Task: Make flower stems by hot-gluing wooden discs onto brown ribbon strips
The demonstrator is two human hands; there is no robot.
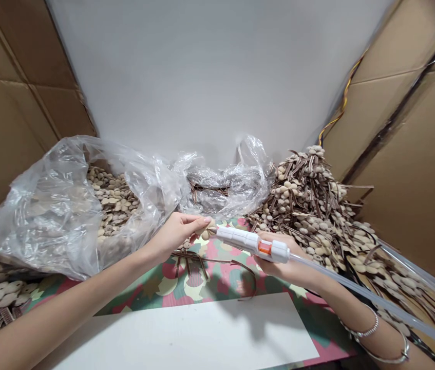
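Observation:
My right hand (pixel 279 257) is closed around a white glue gun (pixel 240 239) with an orange window, a long clear glue stick trailing from its back end past my wrist. Its nozzle points left and meets a small beige flower-shaped piece (pixel 206 234), pinched between the thumb and fingers of my left hand (pixel 186 229). Part of that piece is hidden by my fingers. Below the hands, brown striped ribbon strips (pixel 202 261) lie on the patterned table cover (pixel 167 282).
A clear plastic bag (pixel 59 216) of beige pieces (pixel 115 200) stands at left. Behind is a crumpled bag (pixel 232 187) with ribbons. A heap of beige flowers with ribbons (pixel 305 205) rises at right. A white board (pixel 202 334) lies in front. Cardboard walls (pixel 405 154) flank both sides.

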